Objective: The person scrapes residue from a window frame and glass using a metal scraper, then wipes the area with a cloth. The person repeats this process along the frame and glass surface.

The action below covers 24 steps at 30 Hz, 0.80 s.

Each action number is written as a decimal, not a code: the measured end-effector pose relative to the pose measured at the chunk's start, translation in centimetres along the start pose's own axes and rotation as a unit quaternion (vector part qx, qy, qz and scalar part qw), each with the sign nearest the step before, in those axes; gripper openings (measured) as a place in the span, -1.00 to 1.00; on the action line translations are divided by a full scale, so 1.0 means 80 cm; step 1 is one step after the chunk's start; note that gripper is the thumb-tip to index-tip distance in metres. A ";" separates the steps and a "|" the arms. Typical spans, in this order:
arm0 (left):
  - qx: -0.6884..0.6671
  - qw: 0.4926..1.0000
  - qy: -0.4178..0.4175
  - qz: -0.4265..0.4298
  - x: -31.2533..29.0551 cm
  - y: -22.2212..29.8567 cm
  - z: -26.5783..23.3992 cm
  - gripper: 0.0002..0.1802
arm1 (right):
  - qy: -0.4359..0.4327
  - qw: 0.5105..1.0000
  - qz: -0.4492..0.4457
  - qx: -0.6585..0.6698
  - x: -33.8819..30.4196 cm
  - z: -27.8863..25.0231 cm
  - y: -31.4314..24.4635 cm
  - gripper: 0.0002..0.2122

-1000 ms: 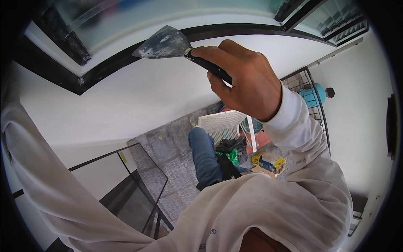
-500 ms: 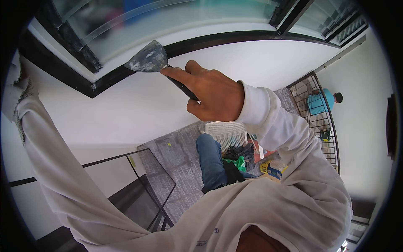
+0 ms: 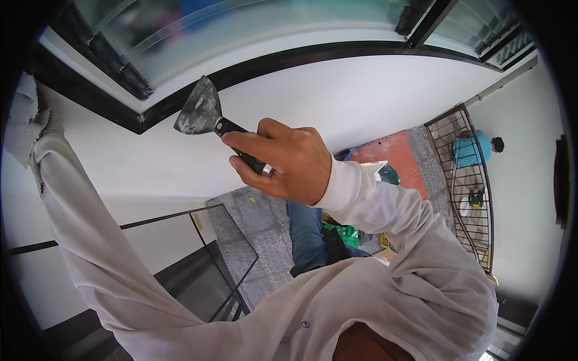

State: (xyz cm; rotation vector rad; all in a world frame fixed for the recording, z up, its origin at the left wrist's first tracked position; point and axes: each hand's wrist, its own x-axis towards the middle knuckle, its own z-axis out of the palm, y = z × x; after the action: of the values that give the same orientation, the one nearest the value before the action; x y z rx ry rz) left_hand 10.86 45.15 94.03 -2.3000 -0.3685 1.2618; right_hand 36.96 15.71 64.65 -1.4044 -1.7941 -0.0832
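Note:
My right hand is closed around the black handle of a putty knife. The broad metal blade is smeared with whitish residue and points up and left, in front of the white wall just below the black window frame. It looks apart from the wall, though the exact gap is hard to judge. My left arm reaches up along the far left edge. Past its sleeve, a knitted grey cuff and a pale, ragged whitish covering hide my left hand; its fingers cannot be made out.
A black-framed glass panel stands at the lower left. Below me are grey paving, a green plastic bag and a red floor patch. Behind a metal railing at the right, a person in turquoise crouches.
My right hand has come down with the putty knife, whose blade has turned more upright and drawn away from the window frame. The left arm has barely shifted.

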 end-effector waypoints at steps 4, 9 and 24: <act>-0.225 0.918 0.326 -0.031 -0.015 0.050 0.004 -0.56 | 0.038 0.990 0.104 0.084 -0.075 -0.095 0.001 -0.72; -0.463 0.400 0.707 -0.356 0.014 0.199 0.104 -0.54 | 0.220 0.939 0.256 0.071 -0.193 -0.179 0.076 -0.78; -0.683 0.154 0.678 -0.225 0.223 0.354 0.036 -0.66 | 0.109 0.955 0.275 0.025 -0.312 -0.121 0.131 -0.70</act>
State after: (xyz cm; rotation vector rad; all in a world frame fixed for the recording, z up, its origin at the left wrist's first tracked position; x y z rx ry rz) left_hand 18.09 30.09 64.86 1.5045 0.9373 1.6823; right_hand 51.68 -4.68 50.67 -1.7346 -1.1699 0.0970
